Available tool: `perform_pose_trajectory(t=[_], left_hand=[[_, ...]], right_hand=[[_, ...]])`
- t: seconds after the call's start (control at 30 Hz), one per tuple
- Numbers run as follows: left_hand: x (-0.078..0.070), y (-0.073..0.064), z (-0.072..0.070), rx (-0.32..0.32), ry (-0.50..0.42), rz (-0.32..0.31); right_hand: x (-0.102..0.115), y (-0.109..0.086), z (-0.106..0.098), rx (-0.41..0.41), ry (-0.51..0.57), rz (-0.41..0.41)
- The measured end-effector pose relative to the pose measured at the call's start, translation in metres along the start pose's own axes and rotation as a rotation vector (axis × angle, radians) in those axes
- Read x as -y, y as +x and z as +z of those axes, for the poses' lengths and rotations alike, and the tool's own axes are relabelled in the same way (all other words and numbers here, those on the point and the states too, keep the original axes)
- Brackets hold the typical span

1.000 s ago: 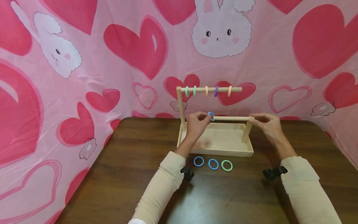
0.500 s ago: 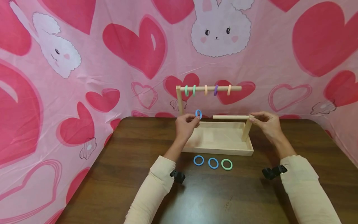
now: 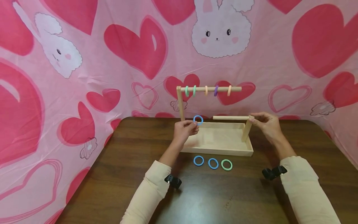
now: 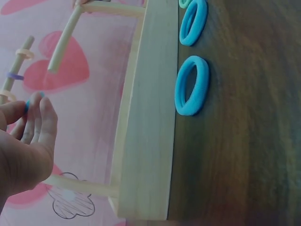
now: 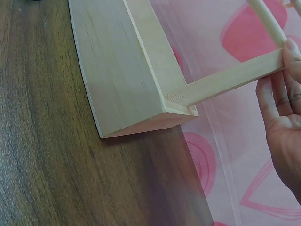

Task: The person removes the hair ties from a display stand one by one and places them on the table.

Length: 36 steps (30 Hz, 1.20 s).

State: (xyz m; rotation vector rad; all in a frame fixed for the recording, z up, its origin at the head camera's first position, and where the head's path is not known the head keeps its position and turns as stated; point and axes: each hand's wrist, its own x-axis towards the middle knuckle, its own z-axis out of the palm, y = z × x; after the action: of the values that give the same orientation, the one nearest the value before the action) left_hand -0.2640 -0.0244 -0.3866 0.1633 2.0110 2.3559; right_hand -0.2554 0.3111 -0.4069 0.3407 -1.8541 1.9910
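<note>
My left hand (image 3: 182,133) pinches a blue hair tie (image 3: 198,116) between thumb and fingers, its loop facing the head camera. It is held left of the free end of the lower wooden rod (image 3: 230,118), apart from it. In the left wrist view, the fingers hide most of this tie. My right hand (image 3: 268,126) grips the top of the short post (image 3: 246,131) that carries the lower rod; the right wrist view shows thumb and fingers around the post top (image 5: 275,61). The upper rod (image 3: 236,89) bears several hair ties, green, peach and purple.
The stand's wooden tray (image 3: 218,151) sits on the brown table (image 3: 126,186). Before it lie two blue hair ties, a left one (image 3: 194,161) and a middle one (image 3: 208,162), and a green one (image 3: 222,165). The tall post (image 3: 180,105) rises at the left. A pink cloth (image 3: 179,40) hangs behind.
My left hand has moved left and down from the lower rod's free end with the blue hair tie, and the tie has turned to face the camera. My right hand stays on the post.
</note>
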Motion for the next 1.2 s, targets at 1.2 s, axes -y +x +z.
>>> perform_pose_trajectory(t=[1.2], left_hand=[[0.032,-0.037,-0.054,0.157,-0.026,-0.344]], right_hand=[[0.0,-0.001,0.002,-0.006,0.004,0.028]])
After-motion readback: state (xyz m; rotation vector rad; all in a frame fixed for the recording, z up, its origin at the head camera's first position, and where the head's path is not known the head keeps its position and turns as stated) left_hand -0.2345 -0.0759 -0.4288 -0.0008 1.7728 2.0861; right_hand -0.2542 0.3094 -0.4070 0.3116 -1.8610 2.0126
